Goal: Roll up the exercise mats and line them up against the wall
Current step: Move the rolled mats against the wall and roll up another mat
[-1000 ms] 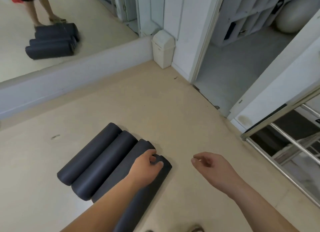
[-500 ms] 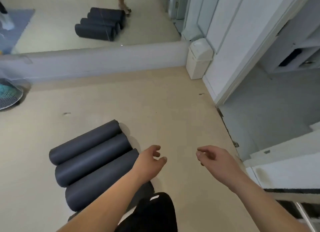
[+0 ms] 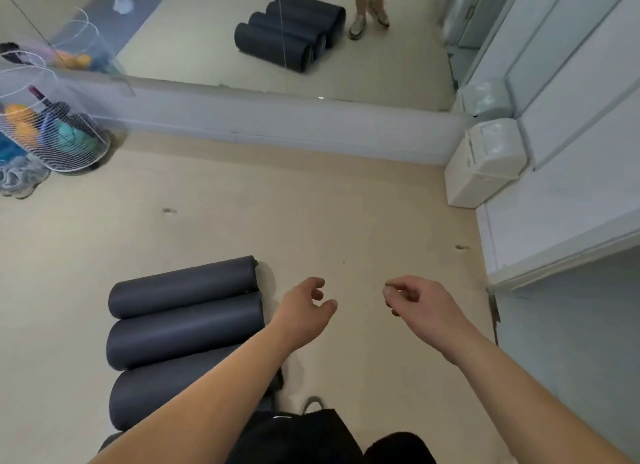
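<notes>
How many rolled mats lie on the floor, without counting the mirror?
3 plainly, side by side: far mat, middle mat, near mat partly behind the left forearm. A fourth may be hidden nearer.

Matt, smooth foam-like mats; smooth matt floor; glossy mirror; white plastic bin; wire-mesh basket.

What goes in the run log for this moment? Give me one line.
left hand: holds nothing | right hand: holds nothing | rolled mats: side by side on floor, apart from wall
</notes>
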Action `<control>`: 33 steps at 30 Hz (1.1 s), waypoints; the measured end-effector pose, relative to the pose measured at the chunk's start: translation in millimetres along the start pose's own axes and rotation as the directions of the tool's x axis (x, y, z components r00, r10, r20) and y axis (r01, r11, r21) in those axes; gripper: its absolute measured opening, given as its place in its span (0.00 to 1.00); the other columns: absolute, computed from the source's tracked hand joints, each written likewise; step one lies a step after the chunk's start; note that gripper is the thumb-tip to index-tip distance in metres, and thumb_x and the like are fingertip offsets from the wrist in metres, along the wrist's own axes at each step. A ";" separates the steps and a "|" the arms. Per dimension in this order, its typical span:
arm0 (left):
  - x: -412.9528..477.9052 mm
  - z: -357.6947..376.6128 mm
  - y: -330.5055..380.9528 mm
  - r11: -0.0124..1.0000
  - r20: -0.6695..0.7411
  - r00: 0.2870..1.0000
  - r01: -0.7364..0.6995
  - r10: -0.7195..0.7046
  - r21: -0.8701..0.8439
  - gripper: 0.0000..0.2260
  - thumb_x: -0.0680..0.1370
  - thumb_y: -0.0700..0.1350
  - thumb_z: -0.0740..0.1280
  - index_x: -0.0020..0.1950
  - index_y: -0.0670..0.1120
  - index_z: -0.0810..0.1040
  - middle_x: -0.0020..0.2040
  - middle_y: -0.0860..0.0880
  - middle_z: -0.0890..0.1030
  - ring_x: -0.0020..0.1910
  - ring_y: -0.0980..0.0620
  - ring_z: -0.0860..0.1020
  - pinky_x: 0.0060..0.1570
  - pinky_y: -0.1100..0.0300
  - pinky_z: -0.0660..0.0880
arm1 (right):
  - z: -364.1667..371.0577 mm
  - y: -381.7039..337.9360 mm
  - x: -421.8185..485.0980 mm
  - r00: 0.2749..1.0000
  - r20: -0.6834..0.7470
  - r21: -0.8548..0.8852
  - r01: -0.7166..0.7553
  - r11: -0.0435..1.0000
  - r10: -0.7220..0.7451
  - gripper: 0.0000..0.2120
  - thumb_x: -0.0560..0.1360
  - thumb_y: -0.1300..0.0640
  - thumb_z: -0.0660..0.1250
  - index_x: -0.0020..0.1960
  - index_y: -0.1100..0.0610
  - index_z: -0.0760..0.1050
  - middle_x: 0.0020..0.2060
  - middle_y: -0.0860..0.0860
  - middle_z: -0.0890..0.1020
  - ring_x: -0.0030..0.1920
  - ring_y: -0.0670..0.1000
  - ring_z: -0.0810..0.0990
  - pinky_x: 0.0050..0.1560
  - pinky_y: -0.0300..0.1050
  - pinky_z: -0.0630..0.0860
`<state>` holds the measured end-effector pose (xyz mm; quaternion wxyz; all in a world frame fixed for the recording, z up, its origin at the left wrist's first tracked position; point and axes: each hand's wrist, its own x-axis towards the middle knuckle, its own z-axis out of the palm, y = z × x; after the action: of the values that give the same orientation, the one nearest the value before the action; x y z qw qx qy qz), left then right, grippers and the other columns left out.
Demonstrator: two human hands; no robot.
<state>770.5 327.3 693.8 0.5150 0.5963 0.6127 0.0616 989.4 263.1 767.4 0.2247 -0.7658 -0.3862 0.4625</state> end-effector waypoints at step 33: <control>473.9 -33.8 -366.4 0.507 -0.318 0.418 0.495 -0.851 -0.705 0.35 0.83 0.56 0.64 0.83 0.42 0.53 0.73 0.42 0.68 0.60 0.45 0.77 0.60 0.51 0.75 | 374.9 19.0 622.3 0.636 0.764 -0.356 0.555 0.751 -0.107 0.18 0.80 0.42 0.67 0.69 0.40 0.75 0.61 0.39 0.78 0.55 0.40 0.80 0.57 0.44 0.80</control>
<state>616.7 618.7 192.4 0.3883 0.0627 0.8984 0.1951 836.5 744.2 244.6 -0.0907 -0.4703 -0.7003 0.5293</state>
